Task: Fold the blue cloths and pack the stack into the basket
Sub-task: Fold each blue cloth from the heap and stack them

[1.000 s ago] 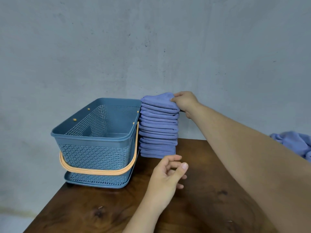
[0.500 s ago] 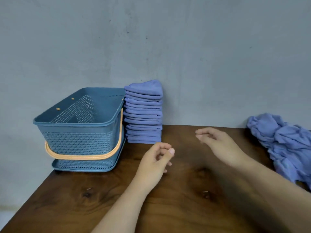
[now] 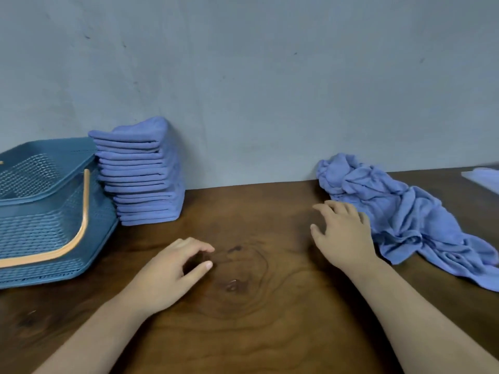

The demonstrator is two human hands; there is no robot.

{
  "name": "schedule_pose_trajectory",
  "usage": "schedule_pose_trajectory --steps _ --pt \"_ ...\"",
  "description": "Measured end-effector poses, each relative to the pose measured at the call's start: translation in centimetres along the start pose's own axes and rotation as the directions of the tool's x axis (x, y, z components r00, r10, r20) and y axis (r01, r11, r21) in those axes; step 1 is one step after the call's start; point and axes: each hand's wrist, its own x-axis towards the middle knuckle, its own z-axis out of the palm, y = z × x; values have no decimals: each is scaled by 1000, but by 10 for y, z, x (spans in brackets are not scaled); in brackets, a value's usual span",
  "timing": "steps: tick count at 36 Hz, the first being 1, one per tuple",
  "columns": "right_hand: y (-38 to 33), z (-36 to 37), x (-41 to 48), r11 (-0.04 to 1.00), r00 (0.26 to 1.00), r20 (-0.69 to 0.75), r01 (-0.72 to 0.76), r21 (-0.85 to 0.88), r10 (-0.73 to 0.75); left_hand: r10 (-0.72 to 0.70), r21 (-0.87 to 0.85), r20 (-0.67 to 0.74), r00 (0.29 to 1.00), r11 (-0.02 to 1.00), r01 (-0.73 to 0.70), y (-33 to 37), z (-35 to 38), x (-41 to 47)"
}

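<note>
A tall stack of folded blue cloths (image 3: 143,174) stands against the wall, touching the right side of the blue basket (image 3: 40,211). The basket has an orange handle hanging down its side and looks empty. A crumpled heap of unfolded blue cloths (image 3: 405,211) lies at the right of the table. My right hand (image 3: 343,233) hovers flat, fingers spread, just left of that heap, holding nothing. My left hand (image 3: 172,268) rests over the table's middle with fingers loosely curled and thumb apart, empty.
The dark wooden table (image 3: 256,306) ends at a grey wall behind. A pale flat object (image 3: 483,176) shows at the far right edge. The basket sits at the table's left side.
My right hand left the top of the folded stack and swung right to the edge of the crumpled heap. The view panned right. My left hand stayed low over the table.
</note>
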Motion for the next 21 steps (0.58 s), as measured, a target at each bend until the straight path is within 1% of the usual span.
schedule_pose_trajectory --steps 2,6,10,13,17,19,21 --pt "7 0 2 996 997 3 -76 -46 76 12 47 19 1000 999 -13 -1 3 3" --pt "20 0 11 983 989 -3 -148 -111 149 15 120 18 1000 993 -17 3 9 11" --pt "33 1 19 963 973 -32 -232 -139 230 -5 191 -43 999 981 13 13 17 22" --pt "44 0 21 949 962 -82 -272 -159 262 -13 239 -90 996 970 35 22 26 28" --pt "56 -4 29 929 940 -112 -337 -156 322 -32 287 -128 991 956 68 26 33 31" --pt "64 -2 32 923 936 -95 -349 -161 338 -44 293 -138 989 952 83 26 33 31" --pt "73 2 34 923 937 -21 -346 -169 348 -55 284 -142 988 954 94 26 33 31"
